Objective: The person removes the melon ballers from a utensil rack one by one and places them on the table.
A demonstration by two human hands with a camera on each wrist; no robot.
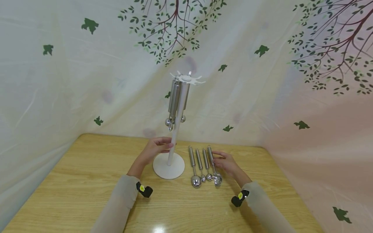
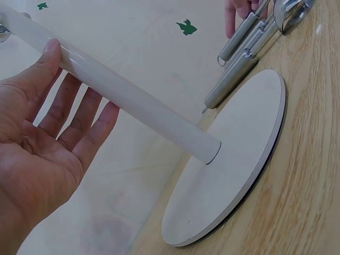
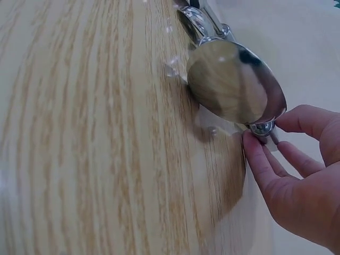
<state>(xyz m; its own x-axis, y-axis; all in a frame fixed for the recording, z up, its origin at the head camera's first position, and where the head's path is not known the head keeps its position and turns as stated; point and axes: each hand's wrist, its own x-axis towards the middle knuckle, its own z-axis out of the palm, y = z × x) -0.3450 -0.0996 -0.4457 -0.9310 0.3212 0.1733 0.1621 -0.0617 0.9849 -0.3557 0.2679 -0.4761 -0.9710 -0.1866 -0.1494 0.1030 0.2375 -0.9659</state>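
Note:
My left hand [image 1: 155,149] holds the white pole [image 2: 133,101] of a utensil stand, thumb on one side and fingertips on the other. The pole rises from a round white base [image 1: 163,170] on the table. Several steel utensils [image 1: 175,100] hang from the hooked top [image 1: 186,78]. To the right of the base lie more steel scoops in a row, handles away from me. My right hand [image 1: 227,163] pinches the handle of the rightmost scoop [image 1: 217,178] from its right side. In the right wrist view, that scoop's shiny bowl [image 3: 234,82] partly hides the handle and fingertips.
Left of it in the row lie a large scoop [image 1: 196,182] and two smaller scoops. All rest on a light wooden table [image 1: 87,181]. Behind stands a pale cloth backdrop [image 1: 131,97] printed with branches and green leaves, close to the table's far edge.

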